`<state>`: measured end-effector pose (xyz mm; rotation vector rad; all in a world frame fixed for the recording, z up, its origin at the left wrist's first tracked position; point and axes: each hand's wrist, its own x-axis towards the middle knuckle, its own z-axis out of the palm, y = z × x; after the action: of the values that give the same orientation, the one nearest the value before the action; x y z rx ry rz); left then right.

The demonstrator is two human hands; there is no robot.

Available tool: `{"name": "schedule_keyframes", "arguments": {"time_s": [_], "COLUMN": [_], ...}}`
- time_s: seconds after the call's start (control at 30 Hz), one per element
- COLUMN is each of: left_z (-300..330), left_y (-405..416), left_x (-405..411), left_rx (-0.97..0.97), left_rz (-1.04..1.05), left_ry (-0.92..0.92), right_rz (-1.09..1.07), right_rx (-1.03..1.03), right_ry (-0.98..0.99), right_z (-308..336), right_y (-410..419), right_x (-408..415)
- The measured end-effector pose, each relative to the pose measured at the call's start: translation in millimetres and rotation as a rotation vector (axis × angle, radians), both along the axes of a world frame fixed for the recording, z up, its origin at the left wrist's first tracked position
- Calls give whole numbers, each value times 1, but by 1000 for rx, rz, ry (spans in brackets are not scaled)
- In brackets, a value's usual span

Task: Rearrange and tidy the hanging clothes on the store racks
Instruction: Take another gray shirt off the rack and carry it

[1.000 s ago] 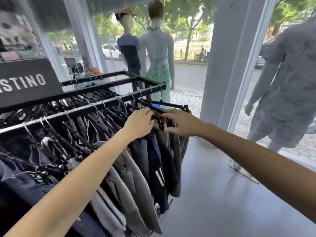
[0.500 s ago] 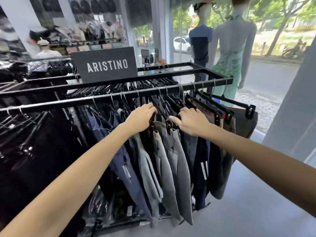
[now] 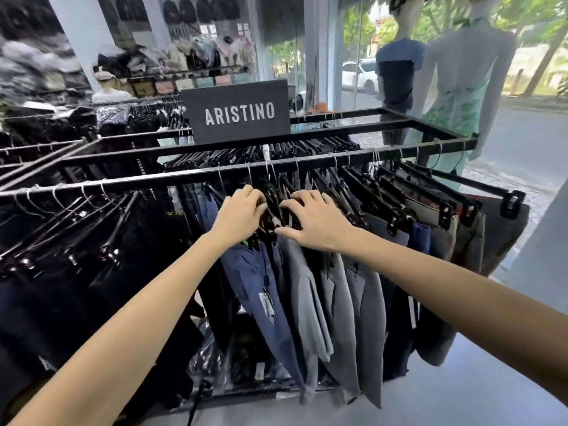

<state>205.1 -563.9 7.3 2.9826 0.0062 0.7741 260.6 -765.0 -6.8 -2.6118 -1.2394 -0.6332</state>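
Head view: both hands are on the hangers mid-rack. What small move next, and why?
Probably spread the bunched black clip hangers apart along the rail: the left hand and right hand sit either side of a tight cluster.

Sign (image 3: 236, 111) on rack (image 3: 307, 162) (trousers (image 3: 307, 296) beneath)
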Motion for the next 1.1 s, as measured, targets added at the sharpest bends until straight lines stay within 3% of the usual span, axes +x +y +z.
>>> {"name": "schedule_keyframes", "arguments": {"time_s": [0.1, 0.27, 0.43, 0.6, 0.77, 0.9, 1.1], "left_z": [-7, -9, -11, -16, -9, 3, -6], "left_y": [23, 41, 66, 76, 86, 104, 140], "left_x": [-6, -11, -21, -31, -39, -56, -89], "left_rx": [22, -264, -407, -412, -432, -353, -288], "left_rz": [151, 218, 296, 293, 268, 318, 400], "left_ry": [69, 295, 344, 259, 128, 104, 102], "right_rz": [11, -39, -122, -185, -236, -281, -291], "right_rx": [-14, -144, -161, -197, -164, -164, -28], "right_ry": [44, 164, 419, 513, 441, 244, 466], "right_z": [0, 1, 17, 25, 25, 21, 31], "right_y": [19, 43, 50, 59, 81, 99, 128], "right_x": [-7, -17, -24, -27, -28, -32, -48]}}
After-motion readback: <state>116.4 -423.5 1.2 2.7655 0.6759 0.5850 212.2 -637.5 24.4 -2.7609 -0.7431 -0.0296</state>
